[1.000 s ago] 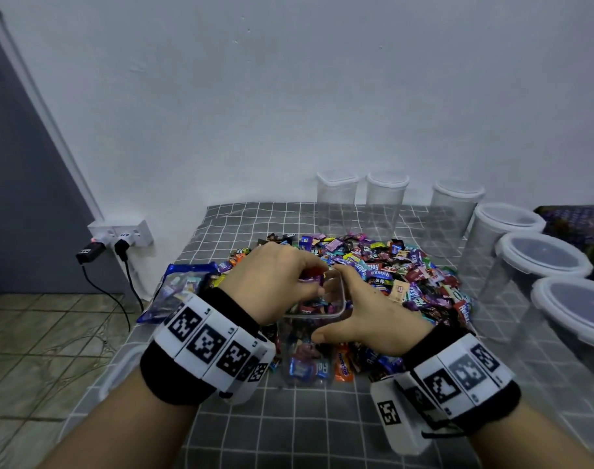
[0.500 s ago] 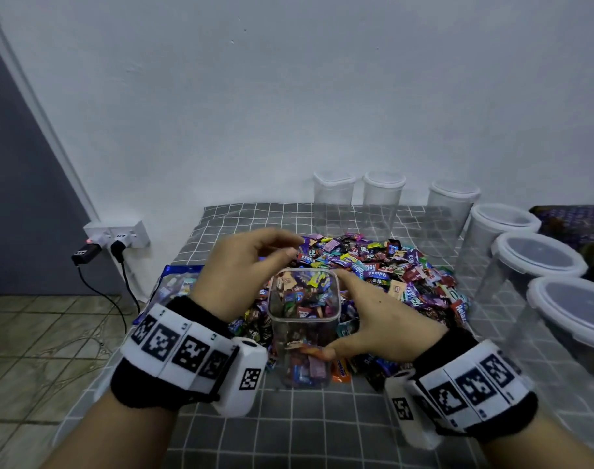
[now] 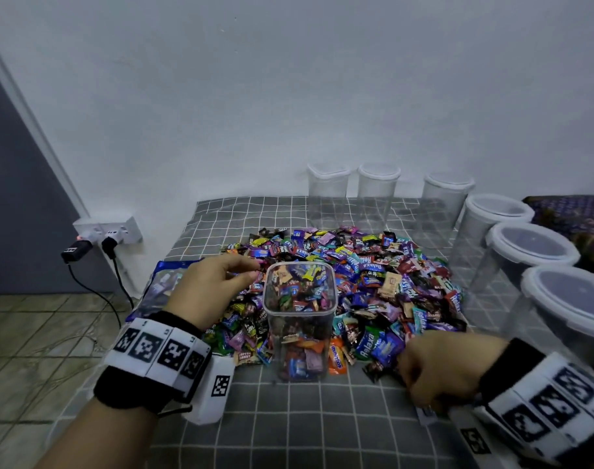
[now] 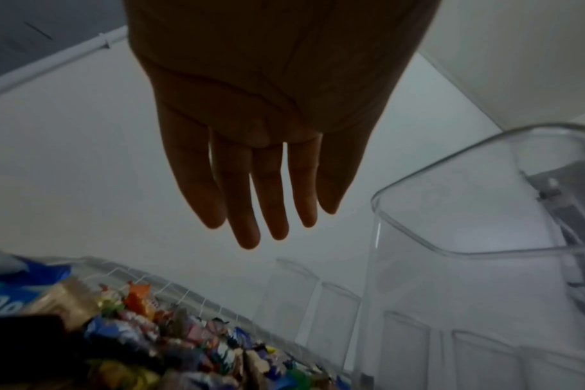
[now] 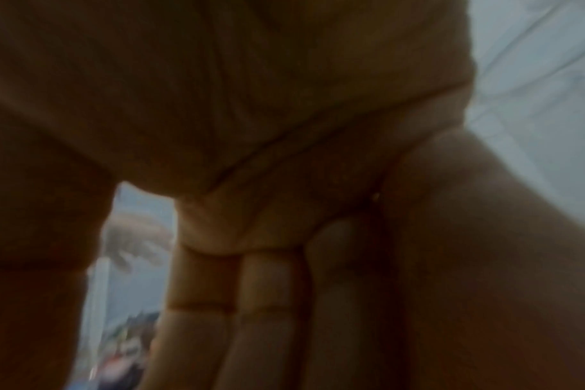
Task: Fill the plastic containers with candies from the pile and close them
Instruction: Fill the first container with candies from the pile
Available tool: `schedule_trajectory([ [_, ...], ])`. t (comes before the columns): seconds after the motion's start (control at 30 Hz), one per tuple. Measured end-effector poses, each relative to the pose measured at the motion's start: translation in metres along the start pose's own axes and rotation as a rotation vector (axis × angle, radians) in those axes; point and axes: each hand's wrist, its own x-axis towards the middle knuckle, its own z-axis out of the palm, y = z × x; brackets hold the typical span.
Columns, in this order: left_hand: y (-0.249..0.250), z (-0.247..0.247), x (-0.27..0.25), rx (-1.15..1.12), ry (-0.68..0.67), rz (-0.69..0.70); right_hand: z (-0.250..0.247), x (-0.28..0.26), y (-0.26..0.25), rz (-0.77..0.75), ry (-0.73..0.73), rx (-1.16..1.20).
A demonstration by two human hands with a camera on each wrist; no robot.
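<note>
Centre frame: square container (image 3: 299, 319) brimful of candies, still lidless; left hand (image 3: 210, 292) fingers spread, right hand (image 3: 441, 368) fingers curled, contents hidden

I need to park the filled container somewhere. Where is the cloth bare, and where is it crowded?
Bare checked cloth lies in front of the open container, between the two wrists, and at the far left, between the candy pile and the wall. The pile fills the middle; lidded containers line the back and right.
</note>
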Motion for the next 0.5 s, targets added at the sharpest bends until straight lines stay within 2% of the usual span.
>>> schedule_trajectory([
  [0.1,-0.008,0.008,0.007,0.020,-0.013,-0.026,0.008,0.009,-0.004,0.041,-0.069,-0.155],
  [0.23,-0.013,0.018,0.009,-0.015,-0.031,-0.052,0.005,0.026,-0.013,0.043,-0.076,-0.199],
  [0.37,-0.017,0.021,0.008,0.035,-0.027,-0.062,-0.001,0.048,-0.016,0.051,0.017,-0.231],
  [0.5,-0.021,0.022,0.006,0.040,-0.019,-0.087,-0.011,0.067,-0.016,0.073,0.194,-0.167],
])
